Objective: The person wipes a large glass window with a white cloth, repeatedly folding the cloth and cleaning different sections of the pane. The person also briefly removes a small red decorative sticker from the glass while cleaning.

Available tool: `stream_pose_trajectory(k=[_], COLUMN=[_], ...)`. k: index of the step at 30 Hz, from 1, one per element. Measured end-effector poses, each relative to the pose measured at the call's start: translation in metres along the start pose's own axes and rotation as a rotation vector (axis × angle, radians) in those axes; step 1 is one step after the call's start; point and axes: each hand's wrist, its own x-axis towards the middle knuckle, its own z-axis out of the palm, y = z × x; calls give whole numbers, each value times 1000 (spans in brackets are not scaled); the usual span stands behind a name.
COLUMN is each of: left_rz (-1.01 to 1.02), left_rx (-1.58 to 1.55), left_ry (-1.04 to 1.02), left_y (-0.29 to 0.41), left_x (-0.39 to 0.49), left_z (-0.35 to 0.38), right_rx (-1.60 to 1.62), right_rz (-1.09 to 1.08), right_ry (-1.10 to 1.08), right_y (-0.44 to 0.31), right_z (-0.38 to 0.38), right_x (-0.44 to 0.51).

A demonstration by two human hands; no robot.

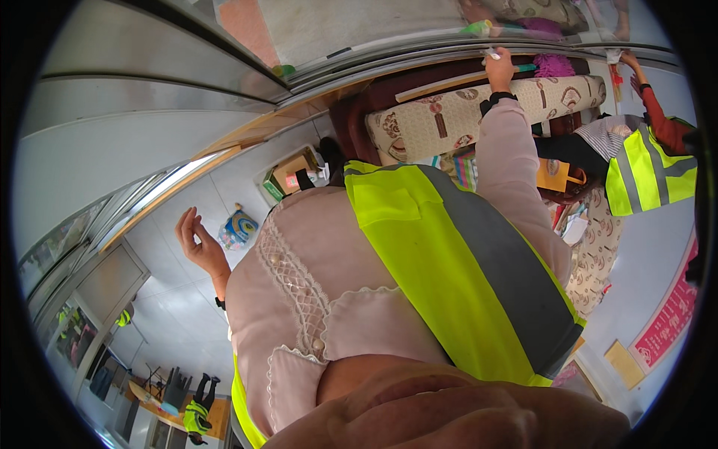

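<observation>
My right hand (pixel 499 70) is raised at the metal frame (pixel 392 53) of a glass window, its fingers closed on a small white item (pixel 492 54), possibly cloth or tissue. Just beyond that hand, a purple duster head (pixel 554 65) with a teal neck rests near a light wooden strip (pixel 437 82). My left hand (pixel 199 241) hangs out to the side, fingers apart and slightly curled, with nothing in it. The glass reflects my right hand and the duster.
A co-worker in a yellow vest (pixel 645 171) reaches to the glass at right. A patterned sofa (pixel 437 120) stands before the window. A carton (pixel 294 174) and a blue patterned bag (pixel 238 229) are on the tiled floor. Another person (pixel 196 415) is farther off at lower left.
</observation>
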Motion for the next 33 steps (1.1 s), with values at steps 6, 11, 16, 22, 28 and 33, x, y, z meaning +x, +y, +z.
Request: stream_pose_trajectory(k=[6, 11, 16, 22, 28, 33], left_rz=[-65, -93, -101, -41, -75, -131], left_rx=[37, 16, -6, -72, -147, -182], left_ry=[37, 79, 61, 32, 81, 127], left_y=[-14, -27, -28, -35, -56, -73], left_x=[-18, -26, -23, -25, -42, -65], left_z=[-16, -23, -23, -17, -37, -56], right_rx=[-195, -353, -276, -189, -127, -66], right_rz=[-51, -70, -121, -214, -233, -255], right_ry=[-67, -90, -183, -196, -275, -318], right_y=[9, -7, -31, -64, -132, -188], right_z=[13, 8, 1, 13, 29, 39], right_x=[24, 24, -2, -45, -115, -176])
